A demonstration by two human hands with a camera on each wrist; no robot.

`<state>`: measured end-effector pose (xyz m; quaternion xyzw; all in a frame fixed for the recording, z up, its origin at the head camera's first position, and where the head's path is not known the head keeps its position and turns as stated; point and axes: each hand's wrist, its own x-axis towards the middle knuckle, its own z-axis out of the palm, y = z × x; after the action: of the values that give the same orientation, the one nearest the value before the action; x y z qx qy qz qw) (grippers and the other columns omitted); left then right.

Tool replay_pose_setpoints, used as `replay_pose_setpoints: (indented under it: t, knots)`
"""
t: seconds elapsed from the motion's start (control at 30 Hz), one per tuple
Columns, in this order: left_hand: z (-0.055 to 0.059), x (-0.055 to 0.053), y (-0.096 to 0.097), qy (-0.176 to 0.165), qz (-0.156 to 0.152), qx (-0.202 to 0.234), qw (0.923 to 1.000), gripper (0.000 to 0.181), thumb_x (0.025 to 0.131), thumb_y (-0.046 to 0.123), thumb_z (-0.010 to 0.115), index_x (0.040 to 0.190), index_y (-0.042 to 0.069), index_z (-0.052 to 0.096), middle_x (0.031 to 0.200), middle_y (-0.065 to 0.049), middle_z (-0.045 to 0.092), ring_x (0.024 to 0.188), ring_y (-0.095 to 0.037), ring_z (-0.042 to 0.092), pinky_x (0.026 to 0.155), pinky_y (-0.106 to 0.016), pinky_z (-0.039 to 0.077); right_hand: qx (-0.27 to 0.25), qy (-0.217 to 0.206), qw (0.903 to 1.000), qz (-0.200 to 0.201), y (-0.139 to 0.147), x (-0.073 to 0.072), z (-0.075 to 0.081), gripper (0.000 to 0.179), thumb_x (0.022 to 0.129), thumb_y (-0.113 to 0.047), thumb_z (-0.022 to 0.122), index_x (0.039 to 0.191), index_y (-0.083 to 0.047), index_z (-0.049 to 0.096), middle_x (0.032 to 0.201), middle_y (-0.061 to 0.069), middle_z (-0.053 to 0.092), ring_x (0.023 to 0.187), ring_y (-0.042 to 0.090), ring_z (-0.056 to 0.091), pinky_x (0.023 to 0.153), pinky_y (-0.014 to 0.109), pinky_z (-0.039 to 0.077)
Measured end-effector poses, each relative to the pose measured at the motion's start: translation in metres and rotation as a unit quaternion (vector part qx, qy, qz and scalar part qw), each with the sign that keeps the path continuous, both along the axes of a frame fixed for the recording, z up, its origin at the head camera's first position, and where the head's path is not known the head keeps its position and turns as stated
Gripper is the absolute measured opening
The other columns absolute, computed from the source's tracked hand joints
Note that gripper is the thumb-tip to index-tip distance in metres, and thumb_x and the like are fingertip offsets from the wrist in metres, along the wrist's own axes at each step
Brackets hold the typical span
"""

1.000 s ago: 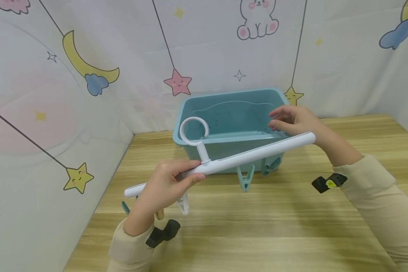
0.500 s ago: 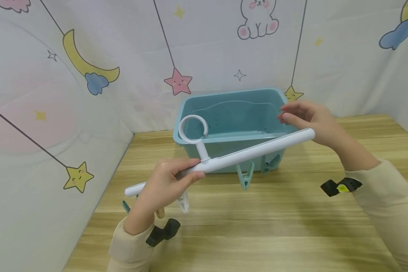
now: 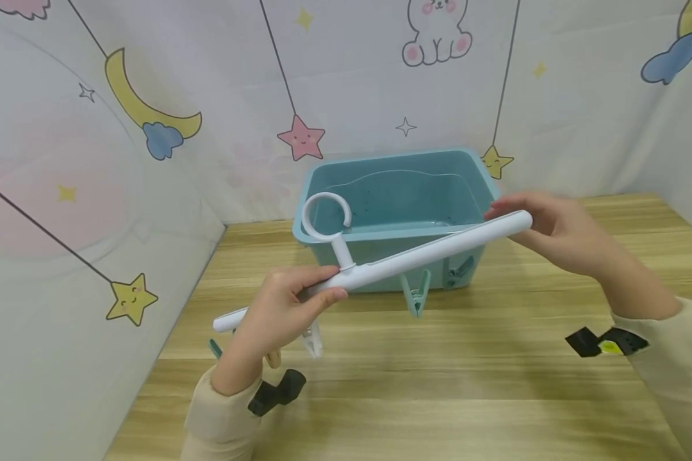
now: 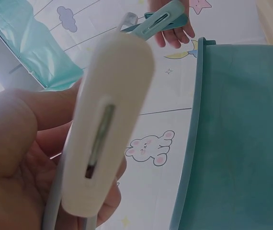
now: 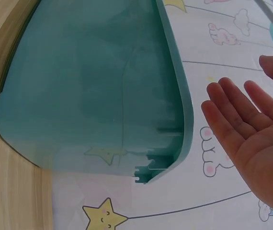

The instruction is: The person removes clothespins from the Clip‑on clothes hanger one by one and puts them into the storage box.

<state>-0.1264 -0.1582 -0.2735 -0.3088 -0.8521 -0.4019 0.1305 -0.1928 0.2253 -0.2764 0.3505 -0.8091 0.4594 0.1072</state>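
Observation:
My left hand pinches the white bar of a clip hanger just below its round hook, thumb in front. The bar slants up to the right across the front of the tub. Green clips hang under its right half. A white clip and a beige clip show by my left wrist; in the left wrist view a pale clip fills the foreground. My right hand is behind the bar's right end, and the right wrist view shows its fingers extended, palm bare.
A blue-green plastic tub stands behind the hanger on the wood-grain table. White cloth printed with stars, moons and a bear hangs at the back and along the left side.
My right hand has moved from over the tub's right side out to the right and lower, near the bar's end. The bar's right end has risen slightly in my left hand.

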Motion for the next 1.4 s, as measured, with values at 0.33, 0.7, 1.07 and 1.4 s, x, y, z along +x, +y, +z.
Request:
replay_pose_setpoints:
  t: [0.33, 0.7, 1.07, 1.4]
  knots:
    - [0.000, 0.000, 0.001, 0.001, 0.000, 0.003, 1.0000, 0.028, 0.081, 0.004, 0.076, 0.107, -0.005, 0.071, 0.086, -0.008, 0.072, 0.065, -0.009, 0.056, 0.057, -0.022, 0.050, -0.073, -0.018, 0.9906, 0.115, -0.009, 0.017, -0.008, 0.040, 0.087, 0.017, 0.055, 0.122, -0.001, 0.059, 0.110, 0.001, 0.065, 0.099, 0.009, 0.063, 0.084, 0.017, 0.050]
    - [-0.002, -0.001, 0.001, 0.010, -0.003, 0.008, 0.9999, 0.028, 0.081, 0.004, 0.076, 0.107, -0.005, 0.071, 0.087, -0.008, 0.072, 0.066, -0.009, 0.058, 0.058, -0.023, 0.051, -0.085, 0.010, 0.9892, 0.119, -0.021, 0.024, -0.013, 0.041, 0.087, 0.016, 0.055, 0.125, 0.000, 0.056, 0.114, 0.001, 0.068, 0.105, 0.008, 0.064, 0.085, 0.016, 0.049]
    - [-0.002, 0.000, 0.002, 0.004, -0.010, 0.011, 0.9999, 0.027, 0.081, 0.002, 0.075, 0.107, -0.005, 0.071, 0.088, -0.009, 0.072, 0.068, -0.010, 0.059, 0.060, -0.023, 0.052, -0.145, -0.025, 0.9705, 0.191, -0.041, 0.023, -0.018, 0.041, 0.086, 0.018, 0.053, 0.125, 0.005, 0.052, 0.111, 0.011, 0.063, 0.101, 0.018, 0.064, 0.086, 0.025, 0.052]
    - [-0.003, -0.001, 0.003, 0.004, -0.016, 0.016, 0.9997, 0.026, 0.081, 0.002, 0.075, 0.106, -0.005, 0.071, 0.088, -0.009, 0.072, 0.067, -0.009, 0.058, 0.059, -0.023, 0.051, -0.139, -0.039, 0.9767, 0.159, -0.051, 0.027, -0.028, 0.030, 0.089, 0.011, 0.057, 0.115, -0.003, 0.061, 0.103, 0.001, 0.066, 0.091, 0.011, 0.061, 0.075, 0.022, 0.052]
